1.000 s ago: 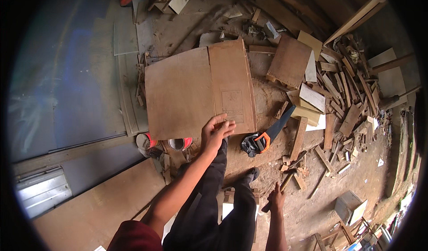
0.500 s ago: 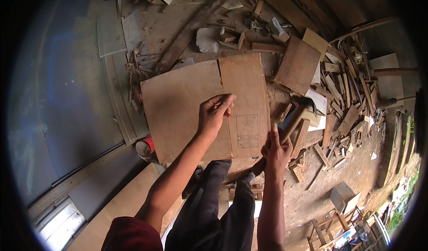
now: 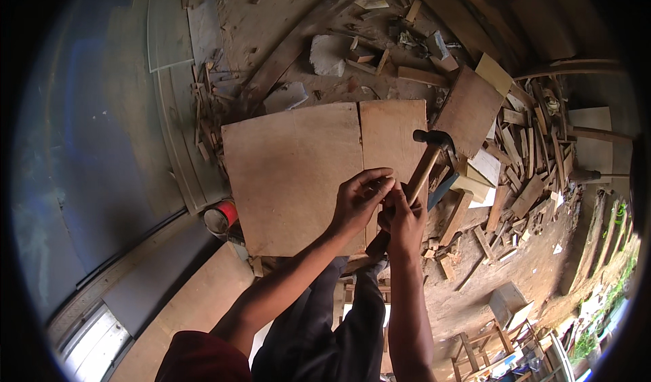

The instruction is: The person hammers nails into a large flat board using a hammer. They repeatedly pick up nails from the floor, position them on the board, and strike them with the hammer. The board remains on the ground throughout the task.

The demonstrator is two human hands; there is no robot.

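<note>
A large brown wooden panel (image 3: 291, 178) lies in front of me, and a narrower wooden strip (image 3: 393, 121) adjoins its right side with a dark seam between them. Above the seam, my left hand (image 3: 361, 202) is pinched closed; whatever sits at its fingertips is too small to make out. Its fingertips meet those of my right hand (image 3: 405, 226). That hand is closed around the wooden handle of a hammer (image 3: 426, 168), whose dark head points away from me, over the strip's right edge. Both hands cover the near part of the strip.
Scrap wood (image 3: 529, 151) is heaped along the right. A brown board (image 3: 468, 110) leans near the panel's far right corner. At the panel's left stands a red can (image 3: 222, 217). A whitish block (image 3: 331, 54) lies beyond, and a small wooden frame (image 3: 485, 345) sits lower right.
My left hand has moved right and nearer to me, meeting my right hand. The hammer has shifted left, its head now farther from me. The panel sits slightly lower and farther right in view.
</note>
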